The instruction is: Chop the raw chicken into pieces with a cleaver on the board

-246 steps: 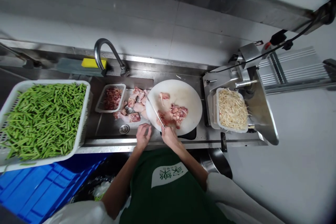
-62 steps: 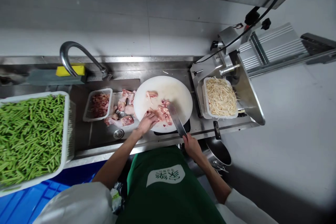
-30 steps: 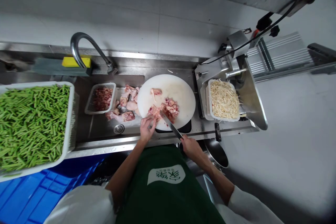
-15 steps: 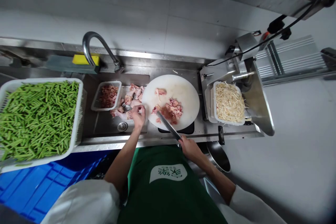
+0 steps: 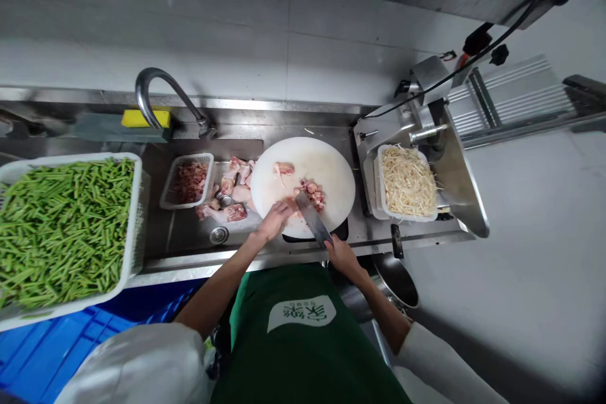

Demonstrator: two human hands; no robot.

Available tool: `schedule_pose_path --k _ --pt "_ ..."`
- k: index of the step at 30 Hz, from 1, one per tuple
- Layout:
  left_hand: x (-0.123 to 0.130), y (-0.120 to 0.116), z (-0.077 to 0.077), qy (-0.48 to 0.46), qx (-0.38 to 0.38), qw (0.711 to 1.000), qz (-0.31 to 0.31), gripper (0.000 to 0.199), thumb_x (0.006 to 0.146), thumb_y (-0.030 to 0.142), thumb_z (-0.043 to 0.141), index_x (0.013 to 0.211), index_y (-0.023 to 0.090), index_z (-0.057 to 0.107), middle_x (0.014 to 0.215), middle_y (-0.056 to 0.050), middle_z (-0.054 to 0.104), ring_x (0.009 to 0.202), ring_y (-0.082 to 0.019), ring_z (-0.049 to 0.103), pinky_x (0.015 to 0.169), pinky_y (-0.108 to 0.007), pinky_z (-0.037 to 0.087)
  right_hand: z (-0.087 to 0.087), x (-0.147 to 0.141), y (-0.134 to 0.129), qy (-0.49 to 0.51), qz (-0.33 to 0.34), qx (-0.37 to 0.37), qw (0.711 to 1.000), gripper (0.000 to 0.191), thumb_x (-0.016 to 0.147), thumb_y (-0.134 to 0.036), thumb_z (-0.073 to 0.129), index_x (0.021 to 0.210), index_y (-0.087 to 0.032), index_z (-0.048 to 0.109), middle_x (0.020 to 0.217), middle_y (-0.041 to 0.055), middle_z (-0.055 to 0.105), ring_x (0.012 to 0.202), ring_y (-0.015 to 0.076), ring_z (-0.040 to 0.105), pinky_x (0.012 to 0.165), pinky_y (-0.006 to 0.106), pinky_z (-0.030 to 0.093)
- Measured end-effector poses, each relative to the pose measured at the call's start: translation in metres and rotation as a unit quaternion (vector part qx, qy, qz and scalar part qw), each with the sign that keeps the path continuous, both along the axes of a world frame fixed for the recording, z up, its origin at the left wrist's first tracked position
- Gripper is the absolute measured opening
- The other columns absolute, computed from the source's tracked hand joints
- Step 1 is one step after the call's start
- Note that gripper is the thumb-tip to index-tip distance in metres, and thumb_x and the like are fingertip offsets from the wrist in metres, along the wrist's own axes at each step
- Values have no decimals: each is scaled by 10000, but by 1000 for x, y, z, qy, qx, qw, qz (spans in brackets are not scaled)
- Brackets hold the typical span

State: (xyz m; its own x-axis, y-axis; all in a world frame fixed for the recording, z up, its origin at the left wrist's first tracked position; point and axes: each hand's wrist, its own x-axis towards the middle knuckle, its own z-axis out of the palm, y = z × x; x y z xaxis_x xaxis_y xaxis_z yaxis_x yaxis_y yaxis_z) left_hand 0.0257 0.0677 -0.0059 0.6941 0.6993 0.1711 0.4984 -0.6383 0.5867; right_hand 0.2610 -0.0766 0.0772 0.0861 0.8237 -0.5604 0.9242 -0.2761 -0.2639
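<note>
In my right hand (image 5: 341,255), closed round its handle, is a kitchen knife (image 5: 314,221) with a broad blade. The blade lies over the round white cutting board (image 5: 338,177), its tip among chopped raw chicken pieces (image 5: 312,192). My left hand (image 5: 278,216) is on the board's front left part, fingers bent together over a piece of chicken that they mostly cover. Further back on the board lies a separate chicken piece (image 5: 285,168). Left of the board, several raw chicken legs (image 5: 231,213) lie in the sink (image 5: 184,230).
A small white basket (image 5: 209,186) of cut meat stands in the sink, below the faucet (image 5: 161,76). Green bean pieces (image 5: 66,227) fill a large basket at left. At right, a tub of bean sprouts (image 5: 408,182) stands by a slicing machine (image 5: 461,170). A yellow sponge (image 5: 144,118) lies behind.
My left hand has moved right, from the sink side onto the board's meat. The knife has shifted slightly right and its blade now shows broader. The whole view has shifted a little.
</note>
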Motion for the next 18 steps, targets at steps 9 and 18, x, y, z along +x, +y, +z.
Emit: schedule_pose_path --k 9,18 --pt "-76 -51 -10 -49 124 989 62 244 897 167 528 1092 218 666 1182 -108 659 1183 -269 563 1031 -490 413 38 -21 7 -41 32 13 999 313 1065 -318 328 1181 -139 558 933 145 742 870 252 713 711 277 389" --pt "-67 -75 -6 -140 61 949 277 159 945 260 514 927 199 660 910 -83 632 904 -208 613 841 -362 531 32 -108 46 12 38 73 997 364 1037 -226 339 1295 -83 553 997 180 737 922 267 709 782 307 473"
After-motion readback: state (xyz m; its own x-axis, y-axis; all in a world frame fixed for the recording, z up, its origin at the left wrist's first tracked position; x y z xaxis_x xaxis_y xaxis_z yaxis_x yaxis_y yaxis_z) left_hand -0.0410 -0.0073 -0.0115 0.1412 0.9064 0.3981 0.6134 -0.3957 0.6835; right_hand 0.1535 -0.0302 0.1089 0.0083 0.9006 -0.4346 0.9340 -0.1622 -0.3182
